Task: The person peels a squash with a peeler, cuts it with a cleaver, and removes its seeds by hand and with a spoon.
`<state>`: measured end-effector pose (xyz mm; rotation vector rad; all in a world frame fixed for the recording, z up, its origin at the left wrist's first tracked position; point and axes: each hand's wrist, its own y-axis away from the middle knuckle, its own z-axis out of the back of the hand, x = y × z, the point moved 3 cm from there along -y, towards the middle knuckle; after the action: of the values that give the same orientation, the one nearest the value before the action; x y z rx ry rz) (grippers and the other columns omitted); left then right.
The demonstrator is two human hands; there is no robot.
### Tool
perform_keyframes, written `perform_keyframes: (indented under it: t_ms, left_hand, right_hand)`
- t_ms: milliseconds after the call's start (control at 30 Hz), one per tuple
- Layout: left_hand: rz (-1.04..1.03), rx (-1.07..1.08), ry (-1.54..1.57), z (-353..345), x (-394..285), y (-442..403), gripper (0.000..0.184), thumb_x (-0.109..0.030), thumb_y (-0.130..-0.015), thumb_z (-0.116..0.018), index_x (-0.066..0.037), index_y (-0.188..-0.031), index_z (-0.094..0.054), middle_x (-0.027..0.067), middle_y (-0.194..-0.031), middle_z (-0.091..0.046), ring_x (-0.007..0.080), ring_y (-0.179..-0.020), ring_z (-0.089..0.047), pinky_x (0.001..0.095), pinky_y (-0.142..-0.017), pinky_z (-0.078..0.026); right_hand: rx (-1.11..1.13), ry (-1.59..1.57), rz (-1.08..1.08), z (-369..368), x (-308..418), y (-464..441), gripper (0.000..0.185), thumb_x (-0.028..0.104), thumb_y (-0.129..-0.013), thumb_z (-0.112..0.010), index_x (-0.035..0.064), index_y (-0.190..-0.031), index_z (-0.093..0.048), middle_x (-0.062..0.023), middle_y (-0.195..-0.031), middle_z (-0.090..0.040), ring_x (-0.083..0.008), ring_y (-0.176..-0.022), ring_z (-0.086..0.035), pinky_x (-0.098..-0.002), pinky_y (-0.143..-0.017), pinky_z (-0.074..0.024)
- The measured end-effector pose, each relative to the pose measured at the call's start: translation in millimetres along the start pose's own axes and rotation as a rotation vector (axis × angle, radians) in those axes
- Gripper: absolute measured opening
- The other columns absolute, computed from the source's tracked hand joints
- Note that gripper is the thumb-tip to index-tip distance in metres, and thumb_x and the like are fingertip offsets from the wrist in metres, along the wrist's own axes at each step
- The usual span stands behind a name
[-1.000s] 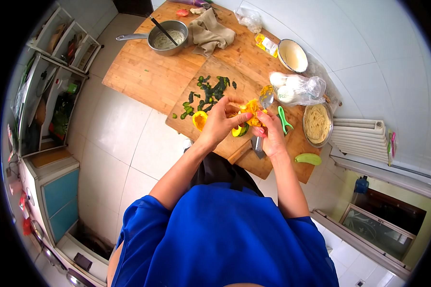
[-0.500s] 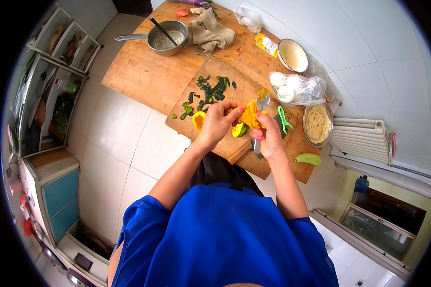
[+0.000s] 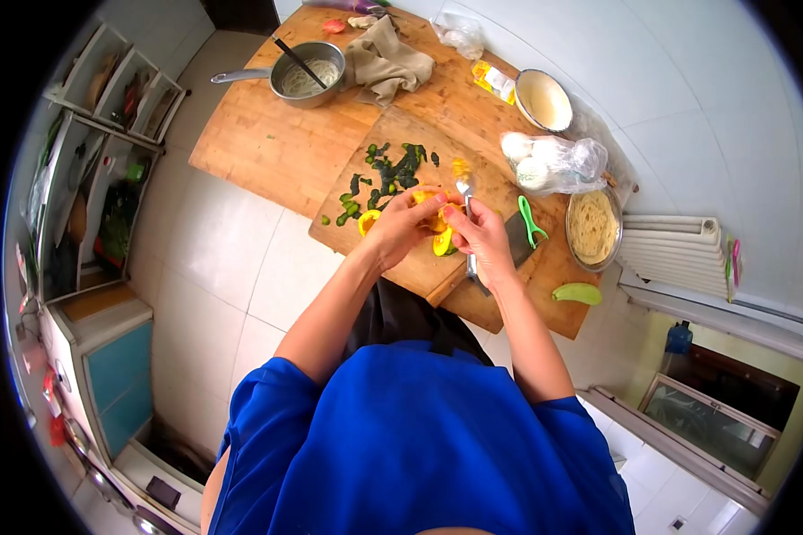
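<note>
My left hand (image 3: 405, 228) is closed on an orange pumpkin piece (image 3: 426, 195), its fingertips meeting those of my right hand. Closed around a metal spoon (image 3: 471, 264), my right hand (image 3: 484, 235) also touches the orange flesh with its thumb. The spoon's bowl points away from me, beside a lump of orange pulp (image 3: 460, 168). Below the hands lies a hollowed yellow pumpkin piece with green skin (image 3: 442, 242); another yellow piece (image 3: 368, 220) sits to the left. Dark green peelings (image 3: 407, 166) are scattered over the wooden cutting board (image 3: 343, 234). My fingers partly hide the held piece.
To the right are a green peeler (image 3: 528, 220) on a dark flat blade, a dough bowl (image 3: 592, 228), a light green vegetable piece (image 3: 577, 292) and bagged white items (image 3: 553, 162). Farther back are a saucepan (image 3: 307, 75), a cloth (image 3: 388, 61) and a white bowl (image 3: 543, 100).
Both hands have drawn slightly left and closer together around the orange piece. The spoon has swung upright and left, and its bowl is nearer the hands.
</note>
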<state>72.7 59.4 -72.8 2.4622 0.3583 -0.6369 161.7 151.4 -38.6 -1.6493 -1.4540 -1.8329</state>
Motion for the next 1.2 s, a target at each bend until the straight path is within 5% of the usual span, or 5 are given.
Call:
perform_keyframes:
  t_ms: [433,600,900,967,1200]
  left_hand:
    - [-0.746,-0.392,-2.054,58,20,-85,0.048,-0.022,-0.083,-0.054,-0.013,-0.128,-0.04,0.0147,-0.122,-0.048,0.0319,-0.11,-0.046,0.0418,-0.091,-0.038]
    - [-0.715,-0.216,-1.598,52,35,-64,0.015,-0.01,-0.074,-0.062,-0.006,-0.088,-0.064,0.0138,-0.1,-0.059,0.0296,-0.092,-0.057,0.0339,-0.079,-0.047]
    - [-0.31,-0.358,-1.196,47,61,-47,0.053,-0.041,-0.083,-0.057,-0.007,-0.123,-0.045,0.0199,-0.096,-0.062,0.0322,-0.085,-0.062,0.0407,-0.074,-0.05]
    - [0.501,-0.063,-0.057,29,53,-33,0.059,-0.053,-0.083,-0.05,-0.009,-0.123,-0.047,0.0169,-0.109,-0.058,0.0325,-0.098,-0.058,0.0494,-0.082,-0.047]
    - [0.286,0.113,0.29,5,49,-21,0.044,-0.039,-0.09,-0.044,-0.004,-0.116,-0.05,0.0141,-0.113,-0.055,0.0303,-0.104,-0.055,0.0521,-0.086,-0.047]
  right_hand:
    - [-0.427,0.309,-0.083,84,-94,-3,0.034,0.022,-0.077,-0.067,-0.0003,-0.101,-0.059,-0.0023,-0.077,-0.06,-0.0078,-0.052,-0.048,-0.021,-0.046,-0.0374]
    - [-0.505,0.792,-0.165,56,-118,-18,0.068,0.032,-0.069,-0.072,-0.0001,-0.121,-0.043,-0.0214,-0.104,-0.059,-0.0382,-0.101,-0.054,-0.0397,-0.084,-0.0427]
    - [-0.345,0.037,-0.33,75,-104,-7,0.04,0.02,-0.075,-0.064,0.0002,-0.109,-0.054,-0.0003,-0.07,-0.051,-0.008,-0.048,-0.043,-0.0226,-0.043,-0.0321]
    - [-0.078,0.035,-0.275,67,-78,2,0.026,0.015,-0.081,-0.058,0.0033,-0.104,-0.055,0.0044,-0.06,-0.042,-0.0039,-0.041,-0.033,-0.0204,-0.037,-0.022]
    - [-0.334,0.854,0.428,59,-9,20,0.023,0.026,-0.09,-0.05,0.0027,-0.092,-0.05,-0.0177,-0.063,-0.054,-0.0334,-0.057,-0.056,-0.0399,-0.05,-0.04]
